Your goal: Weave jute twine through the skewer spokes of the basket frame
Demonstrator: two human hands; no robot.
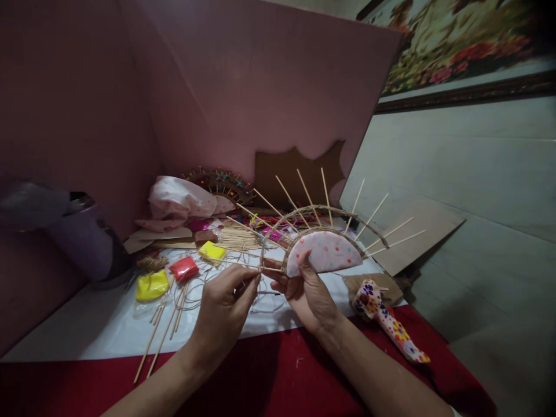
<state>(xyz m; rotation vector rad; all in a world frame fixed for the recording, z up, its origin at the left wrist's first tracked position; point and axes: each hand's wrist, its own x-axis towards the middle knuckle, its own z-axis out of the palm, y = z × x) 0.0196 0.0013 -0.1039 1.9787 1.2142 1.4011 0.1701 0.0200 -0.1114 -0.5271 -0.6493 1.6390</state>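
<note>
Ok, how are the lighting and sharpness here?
Head view: dim overall; pale glow atop the pink panel; soft shadow on the white cloth beside the right hand; purple object at far left looks blurred; spotted half-disc fairly clear.

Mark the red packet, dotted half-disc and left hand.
Red packet (183, 269), head view: its upper face.
Dotted half-disc (328, 253), head view: its patterned face.
Left hand (221, 298), head view: its back.

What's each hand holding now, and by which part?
The right hand holds the spotted half-disc by its left part, thumb in front. The left hand pinches the twine arch at its lower left end.
</note>
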